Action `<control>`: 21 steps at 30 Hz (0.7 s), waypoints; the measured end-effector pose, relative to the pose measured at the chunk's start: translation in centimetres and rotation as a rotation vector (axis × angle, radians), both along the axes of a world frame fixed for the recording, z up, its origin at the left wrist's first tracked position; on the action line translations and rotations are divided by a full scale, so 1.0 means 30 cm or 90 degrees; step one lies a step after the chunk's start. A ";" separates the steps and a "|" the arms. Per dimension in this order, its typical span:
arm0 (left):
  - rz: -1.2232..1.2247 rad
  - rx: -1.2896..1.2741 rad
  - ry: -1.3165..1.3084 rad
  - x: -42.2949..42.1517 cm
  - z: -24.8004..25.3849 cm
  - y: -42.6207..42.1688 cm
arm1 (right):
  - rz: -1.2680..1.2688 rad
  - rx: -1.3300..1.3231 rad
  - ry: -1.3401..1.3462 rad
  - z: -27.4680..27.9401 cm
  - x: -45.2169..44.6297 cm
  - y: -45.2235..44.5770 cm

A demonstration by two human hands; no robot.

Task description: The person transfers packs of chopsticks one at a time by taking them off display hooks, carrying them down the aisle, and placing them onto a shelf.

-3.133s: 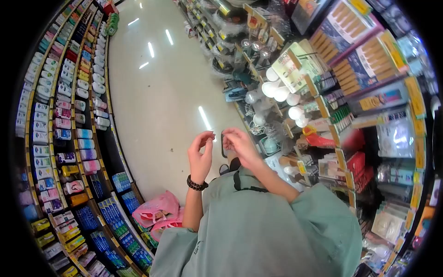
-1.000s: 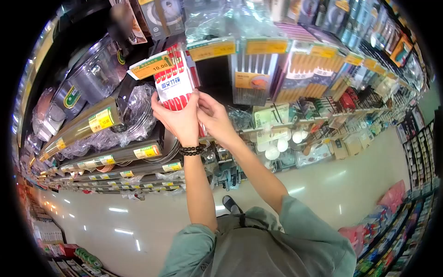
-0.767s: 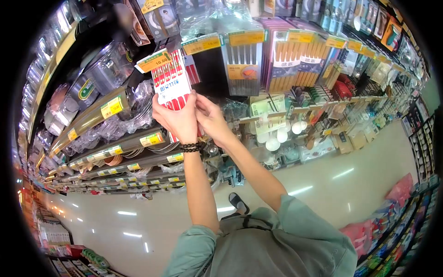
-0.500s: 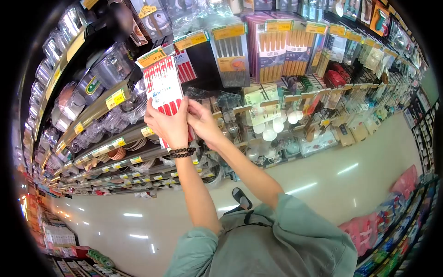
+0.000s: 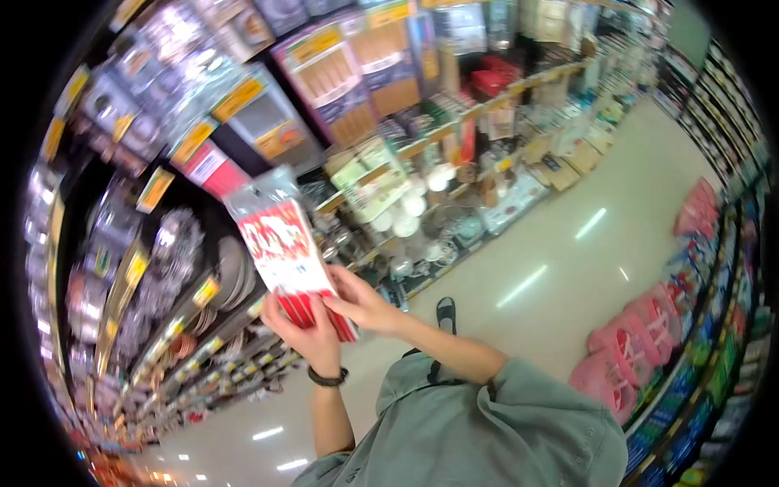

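Note:
A flat red-and-white package [image 5: 284, 256] in clear plastic, printed with red pieces at its upper half, is held in front of the rack, tilted to the left. My left hand [image 5: 308, 329], with a dark beaded bracelet at the wrist, is closed round its lower left end, thumb on the front. My right hand [image 5: 361, 300] grips its lower right edge; some of its fingers are hidden behind the package. Just above the package, a red pack with a white label [image 5: 211, 168] hangs under a yellow price tag. Packs of wooden chopsticks [image 5: 329, 81] hang to the upper right.
White spoons [image 5: 406, 213] hang right of the package. Shelves with plastic-wrapped wares [image 5: 166, 264] run down the left. A shoe [image 5: 446, 312] stands on the shiny floor [image 5: 519, 325]. Pink bags [image 5: 621, 357] lie beside the right-hand shelves.
The package has come off its hanging place by the price tag and moved down towards me, both hands still on it. The view has swung right, and the red pack behind shows more.

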State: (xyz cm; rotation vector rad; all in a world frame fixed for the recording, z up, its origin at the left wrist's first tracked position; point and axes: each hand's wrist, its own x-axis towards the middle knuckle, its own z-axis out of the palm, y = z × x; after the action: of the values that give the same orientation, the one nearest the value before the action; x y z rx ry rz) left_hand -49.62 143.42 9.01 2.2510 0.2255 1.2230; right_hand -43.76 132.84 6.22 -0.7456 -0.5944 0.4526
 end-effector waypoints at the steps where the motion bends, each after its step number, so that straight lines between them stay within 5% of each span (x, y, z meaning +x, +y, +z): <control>1: -0.077 -0.040 -0.014 0.008 -0.061 -0.052 | -0.053 -0.016 -0.016 -0.048 0.004 -0.062; 7: -0.420 -0.424 0.101 0.157 -0.230 -0.357 | -0.147 -0.146 0.124 -0.168 0.084 -0.498; 11: -0.674 -0.655 0.480 0.382 -0.385 -0.437 | -0.269 -0.177 0.200 -0.215 0.155 -0.713; 17: -0.911 -0.677 0.652 0.699 -0.482 -0.736 | -0.493 -0.236 0.317 -0.161 0.321 -1.020; 21: -1.047 -0.594 0.753 0.872 -0.498 -0.899 | -0.674 -0.120 0.398 -0.124 0.432 -1.247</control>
State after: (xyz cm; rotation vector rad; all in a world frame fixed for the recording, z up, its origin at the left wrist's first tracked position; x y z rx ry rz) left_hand -23.45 116.45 -5.92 1.1963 -0.4761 -0.9283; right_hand -30.80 95.43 2.50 -0.9290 0.4563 -0.2592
